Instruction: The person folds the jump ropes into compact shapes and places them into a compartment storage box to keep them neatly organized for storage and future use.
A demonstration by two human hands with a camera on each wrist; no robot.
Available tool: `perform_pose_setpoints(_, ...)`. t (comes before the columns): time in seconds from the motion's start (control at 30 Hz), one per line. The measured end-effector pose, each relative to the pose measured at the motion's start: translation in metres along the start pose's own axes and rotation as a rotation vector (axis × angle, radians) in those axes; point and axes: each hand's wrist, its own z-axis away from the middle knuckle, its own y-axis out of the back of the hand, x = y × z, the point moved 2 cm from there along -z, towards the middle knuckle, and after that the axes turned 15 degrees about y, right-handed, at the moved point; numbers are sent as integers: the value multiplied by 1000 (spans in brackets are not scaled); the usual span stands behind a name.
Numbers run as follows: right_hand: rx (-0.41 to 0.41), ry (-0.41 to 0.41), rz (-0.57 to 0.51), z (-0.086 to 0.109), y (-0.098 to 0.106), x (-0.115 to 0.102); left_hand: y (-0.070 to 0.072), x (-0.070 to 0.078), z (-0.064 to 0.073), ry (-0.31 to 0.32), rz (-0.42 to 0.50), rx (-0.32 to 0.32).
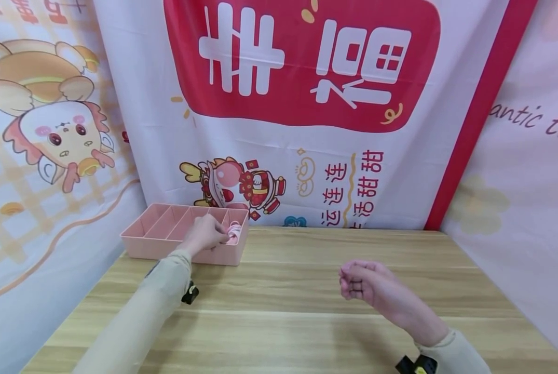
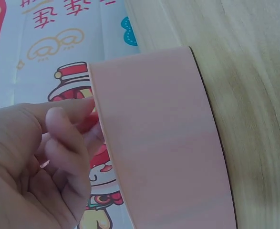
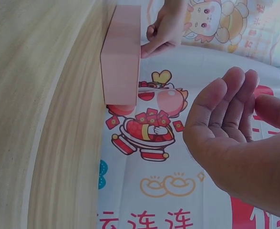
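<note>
A pink divided box [image 1: 185, 249] stands at the back left of the table, with a row of compartments. Bunched pink-and-white looped bands [image 1: 234, 232], which look like hair ties, lie in its rightmost compartment. My left hand [image 1: 206, 232] reaches over the box, its fingertips at these bands. In the left wrist view the box wall hides the fingertips of the left hand [image 2: 49, 148], so a grip cannot be made out. Over the table to the right, my right hand [image 1: 369, 283] hovers with loosely curled fingers. The right wrist view shows nothing in the right hand [image 3: 230, 129].
The wooden table [image 1: 297, 291] ends at a printed cloth backdrop [image 1: 279, 140] behind it. More printed cloth hangs at the left [image 1: 50, 156] and the right [image 1: 531, 171]. Dividers [image 1: 168, 223] rise between the box's compartments.
</note>
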Motion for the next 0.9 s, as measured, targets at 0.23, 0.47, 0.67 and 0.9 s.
perform_pose_setpoints(0.23, 7, -9, -19, 2, 4, -1, -3, 2, 10, -21, 86, 27)
perform_pose_setpoints(0.47, 13, -18, -21, 3, 5, -2, -7, -3, 14, -38, 159, 55)
perform_pose_setpoints(0.67, -7, 4, -25, 4, 4, -3, -10, -13, 11, -47, 242, 55)
perform_pose_setpoints(0.9, 3, -10, -27, 3, 6, -2, -12, -18, 10, -54, 314, 31)
